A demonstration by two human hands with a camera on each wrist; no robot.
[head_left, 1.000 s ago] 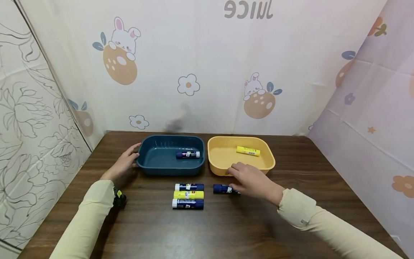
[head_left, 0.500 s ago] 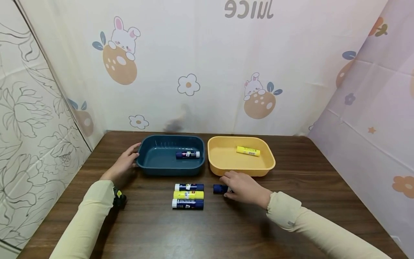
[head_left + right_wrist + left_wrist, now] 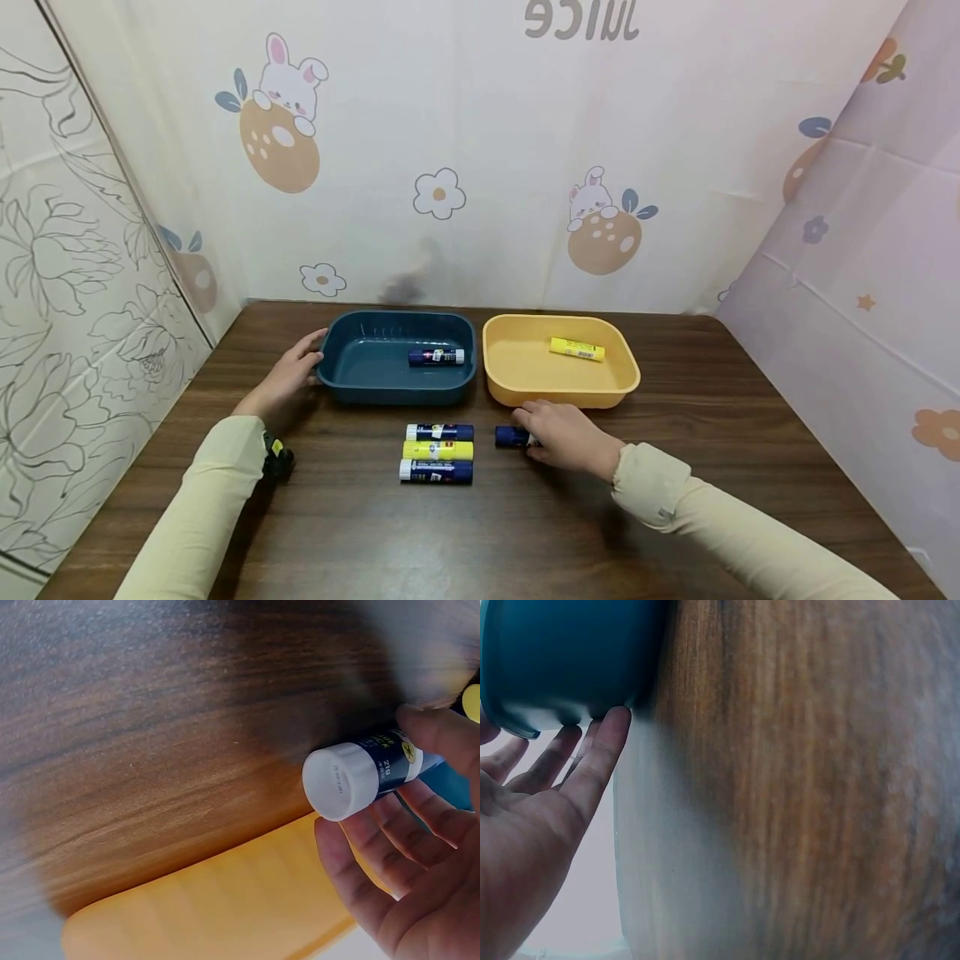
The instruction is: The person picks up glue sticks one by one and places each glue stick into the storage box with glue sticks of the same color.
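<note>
My right hand [image 3: 567, 437] is at a navy glue stick [image 3: 512, 437] lying on the table in front of the yellow tray [image 3: 561, 398]. In the right wrist view, the thumb lies on one side of this white-ended glue stick [image 3: 386, 759] and the fingers on the other, pinching it. My left hand [image 3: 285, 377] touches the left end of the dark teal tray [image 3: 393, 395]. The left wrist view has its fairly straight fingertips [image 3: 616, 720] against the tray wall. Between the hands lie two navy glue sticks [image 3: 442, 472] with a yellow one [image 3: 438, 451] between them.
Inside the teal tray is a navy glue stick [image 3: 437, 357]; a yellow glue stick [image 3: 577, 348] lies in the yellow tray. Both trays stand side by side near the back of the wooden table [image 3: 450, 542], before a patterned curtain [image 3: 495, 125].
My right hand has moved left along the navy glue stick, covering more of it, and its fingers have closed on it. The left hand stays at the teal tray.
</note>
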